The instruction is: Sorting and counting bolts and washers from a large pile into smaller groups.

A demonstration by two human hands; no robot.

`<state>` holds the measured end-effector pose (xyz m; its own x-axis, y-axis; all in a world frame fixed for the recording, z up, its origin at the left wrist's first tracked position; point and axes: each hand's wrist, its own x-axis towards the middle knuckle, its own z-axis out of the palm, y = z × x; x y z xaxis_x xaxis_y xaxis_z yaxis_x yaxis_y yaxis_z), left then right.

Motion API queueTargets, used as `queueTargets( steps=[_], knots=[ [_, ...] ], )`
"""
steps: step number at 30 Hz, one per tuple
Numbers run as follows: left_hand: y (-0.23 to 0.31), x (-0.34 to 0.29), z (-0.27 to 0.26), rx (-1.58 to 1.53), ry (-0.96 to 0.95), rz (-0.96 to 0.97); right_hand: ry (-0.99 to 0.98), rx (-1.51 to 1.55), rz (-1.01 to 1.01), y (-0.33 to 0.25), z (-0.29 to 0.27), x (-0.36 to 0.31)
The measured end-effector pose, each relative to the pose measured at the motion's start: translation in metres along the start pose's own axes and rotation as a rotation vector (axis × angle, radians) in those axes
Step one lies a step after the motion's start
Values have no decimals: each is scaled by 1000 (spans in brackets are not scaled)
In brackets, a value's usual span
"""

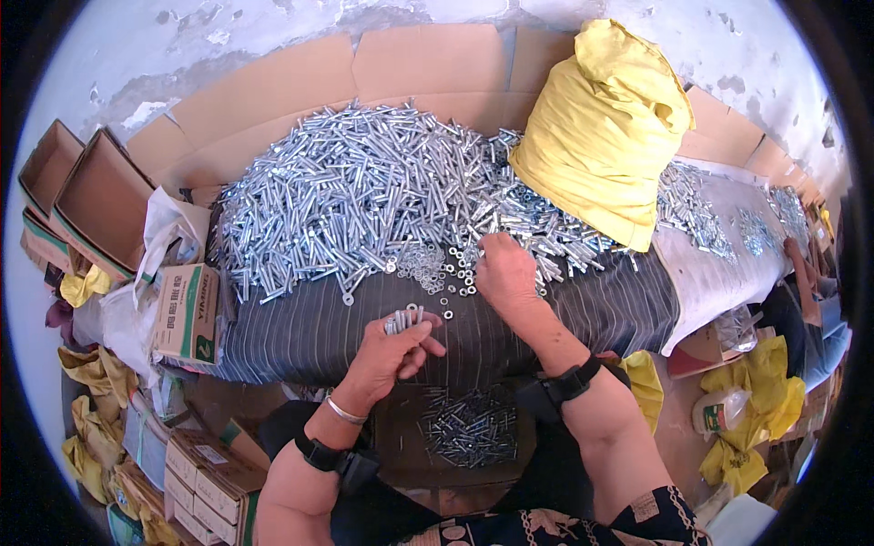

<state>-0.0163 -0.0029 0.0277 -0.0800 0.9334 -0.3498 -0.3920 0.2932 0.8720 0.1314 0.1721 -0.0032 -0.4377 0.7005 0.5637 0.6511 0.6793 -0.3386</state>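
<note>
My left hand [398,348] is closed around several silver bolts [403,320], held in a bunch in front of the table's near edge. A large heap of loose metal bolts [341,191] covers the table beyond it. My right hand [506,276] reaches to the heap's front edge with its fingers curled together; what is in them, if anything, is hidden. Just left of that hand lie scattered hex nuts [469,280] and a small pile of thin washers [423,270]. A box [401,455] between my legs holds more bolts [469,428], assembled or not I cannot tell.
Dark striped cloth [300,328] covers the table. A full yellow sack [610,136] stands on the bolts at the back right. Open cartons [105,205] and a green-and-white box [187,312] sit at the left. Another person's arm [803,282] shows at the far right.
</note>
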Motion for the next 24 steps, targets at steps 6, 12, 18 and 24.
queueTargets(
  steps=[6, 12, 18, 24],
  knots=[
    [-2, -1, 2, 133, 142, 28, -79, -95, -23, 10, 15, -6],
    [5, -6, 2, 94, 206, -14, 14, 126, -39, 1, 8, -2],
    [-3, 0, -5, -51, 156, 24, -589, 1162, 539, -34, -16, -1],
    [-4, 2, -8, 32, 187, 80, -611, 1307, 486, -32, -1, -5]
  ],
)
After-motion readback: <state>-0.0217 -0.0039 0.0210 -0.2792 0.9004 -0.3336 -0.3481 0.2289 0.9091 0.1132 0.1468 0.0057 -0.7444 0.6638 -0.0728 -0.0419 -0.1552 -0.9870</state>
